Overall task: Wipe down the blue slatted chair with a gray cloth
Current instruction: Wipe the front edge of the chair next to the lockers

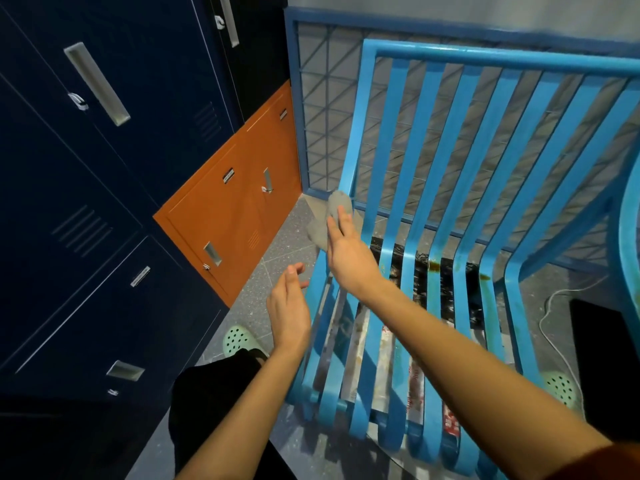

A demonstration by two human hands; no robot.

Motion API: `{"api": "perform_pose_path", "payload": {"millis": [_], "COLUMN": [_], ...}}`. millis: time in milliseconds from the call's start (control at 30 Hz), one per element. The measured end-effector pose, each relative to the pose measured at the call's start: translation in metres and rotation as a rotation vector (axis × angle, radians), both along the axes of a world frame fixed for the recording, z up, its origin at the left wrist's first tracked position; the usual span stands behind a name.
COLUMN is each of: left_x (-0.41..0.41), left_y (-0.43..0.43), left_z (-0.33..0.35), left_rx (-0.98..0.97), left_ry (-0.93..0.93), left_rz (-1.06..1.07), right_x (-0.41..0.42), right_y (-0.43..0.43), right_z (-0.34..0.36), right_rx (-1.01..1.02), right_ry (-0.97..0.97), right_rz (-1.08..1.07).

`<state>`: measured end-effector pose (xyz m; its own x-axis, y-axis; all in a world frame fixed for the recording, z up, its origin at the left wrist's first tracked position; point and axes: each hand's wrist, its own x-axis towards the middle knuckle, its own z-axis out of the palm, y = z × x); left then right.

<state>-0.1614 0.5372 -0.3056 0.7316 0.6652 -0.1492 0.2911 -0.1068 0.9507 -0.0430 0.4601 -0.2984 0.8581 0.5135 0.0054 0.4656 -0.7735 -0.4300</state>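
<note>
Blue-painted metal makes up the one slatted chair (446,209) that fills the right of the scene, its curved slats running from the near seat edge up into the far backrest. One gray cloth (331,216) lies against the chair's left frame where seat meets back, pinned there under the flat fingers of the right hand (346,251). The left hand (289,306) hangs open beside the seat's left edge, fingers spread, touching nothing. Two pale green perforated clogs show: one (237,339) on the speckled gray floor near left, one (561,388) near right. Dark navy metal lockers (104,168) stand on the left, with two orange locker doors (235,209) farther back.
</note>
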Motion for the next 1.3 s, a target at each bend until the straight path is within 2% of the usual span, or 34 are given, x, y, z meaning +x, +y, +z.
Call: {"api": "perform_pose_path", "payload": {"millis": [100,167,267,367,567,700,900,1133,1200,1300], "left_x": [0.001,0.001,0.001,0.002,-0.002,-0.001,0.000,0.001,0.000,0.001], "left_y": [0.001,0.003,0.005,0.004,0.000,-0.001,0.000,0.003,0.004,0.004], "left_z": [0.002,0.002,0.001,0.004,0.008,0.008,0.009,0.006,0.005,0.003], "left_rx": [-0.112,-0.199,-0.314,-0.307,-0.241,-0.239,-0.245,-0.286,-0.310,-0.308], "left_ry": [-0.078,-0.109,-0.152,-0.162,-0.165,-0.161,-0.148,-0.169,-0.174,-0.166], "left_rz": [0.068,0.098,0.154,0.136,0.112,0.102,0.093,0.118,0.131,0.118], "right_x": [-0.052,-0.093,-0.135,-0.114,-0.008,0.029,-0.008,-0.088,-0.107,-0.096], "right_y": [-0.009,-0.015,-0.019,-0.012,0.015,0.032,0.031,0.016,0.012,0.009], "right_z": [-0.011,-0.015,-0.014,-0.005,0.002,0.000,0.000,-0.024,-0.027,-0.028], "right_rx": [0.219,0.384,0.523,0.538,0.315,0.395,0.714,1.033,1.066,0.947], "right_ry": [0.016,0.164,0.366,0.356,0.308,0.372,0.453,0.652,0.685,0.688], "right_rz": [0.039,-0.003,-0.082,-0.110,-0.196,-0.362,-0.470,-0.440,-0.417,-0.379]}}
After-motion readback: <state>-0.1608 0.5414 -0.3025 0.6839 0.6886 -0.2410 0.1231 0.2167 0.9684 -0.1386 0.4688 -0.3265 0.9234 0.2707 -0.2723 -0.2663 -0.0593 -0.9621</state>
